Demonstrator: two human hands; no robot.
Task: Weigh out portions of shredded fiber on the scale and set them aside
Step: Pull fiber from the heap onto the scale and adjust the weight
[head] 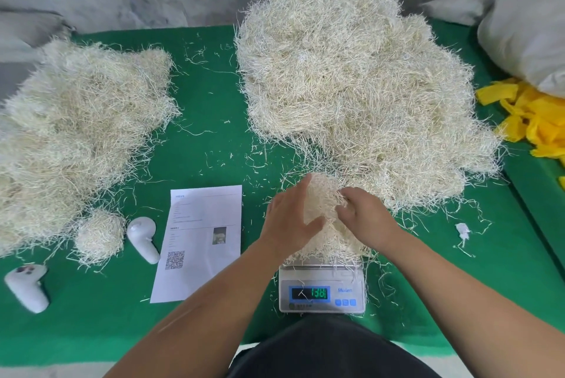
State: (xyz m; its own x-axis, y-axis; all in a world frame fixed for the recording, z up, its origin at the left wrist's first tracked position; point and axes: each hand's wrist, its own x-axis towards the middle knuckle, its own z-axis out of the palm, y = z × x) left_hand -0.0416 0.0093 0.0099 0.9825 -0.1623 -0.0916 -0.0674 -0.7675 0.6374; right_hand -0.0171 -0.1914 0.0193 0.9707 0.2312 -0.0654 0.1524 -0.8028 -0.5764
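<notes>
A white digital scale (322, 292) stands near the table's front edge, its green digits lit. On its pan sits a clump of pale shredded fiber (321, 209). My left hand (289, 215) presses flat against the clump's left side, fingers straight. My right hand (365, 214) grips the clump from the right, fingers curled into the strands. A big heap of fiber (351, 72) lies behind the scale. A second heap (73, 133) covers the table's left, with a small rounded portion (99, 232) at its near edge.
A printed sheet with a QR code (198, 240) lies left of the scale. Two white controllers (142, 238) (27, 286) rest near the small portion. Yellow strips (538, 114) and a grey sack (526, 32) sit at the right. Loose strands litter the green mat (214, 121).
</notes>
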